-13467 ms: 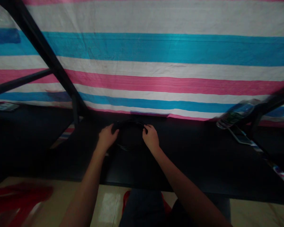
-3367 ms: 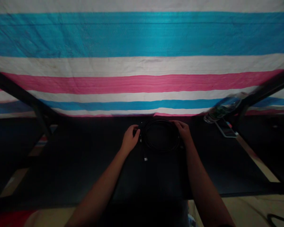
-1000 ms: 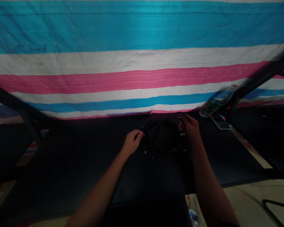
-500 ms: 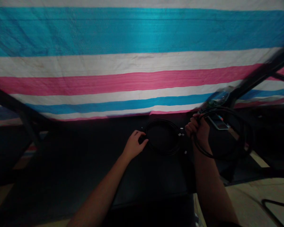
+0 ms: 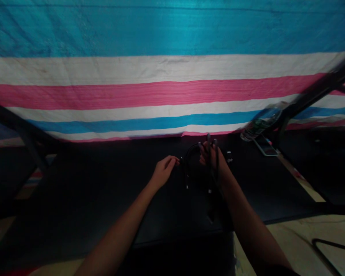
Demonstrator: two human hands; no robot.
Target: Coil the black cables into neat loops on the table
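Observation:
My right hand [image 5: 215,163] is closed on a coil of black cable [image 5: 211,180], holding it edge-on above the dark table [image 5: 103,191] so its loops hang down past my wrist. My left hand [image 5: 163,170] rests on the table with fingers curled at the left edge of another black cable coil [image 5: 189,168] that lies flat; whether it grips that coil is hard to tell in the dim light. Small light connector ends [image 5: 229,156] show beside the coils.
A striped blue, white and pink cloth [image 5: 161,92] hangs behind the table. A plastic water bottle [image 5: 260,122] and a phone [image 5: 266,147] lie at the right back. Black frame bars [image 5: 313,92] slant on both sides. A black cable loop [image 5: 333,253] lies on the floor.
My right hand lifted one coil off the pile, swung it out to the right, and has now brought it back over the middle, turned edge-on. My left hand stayed at the flat coil.

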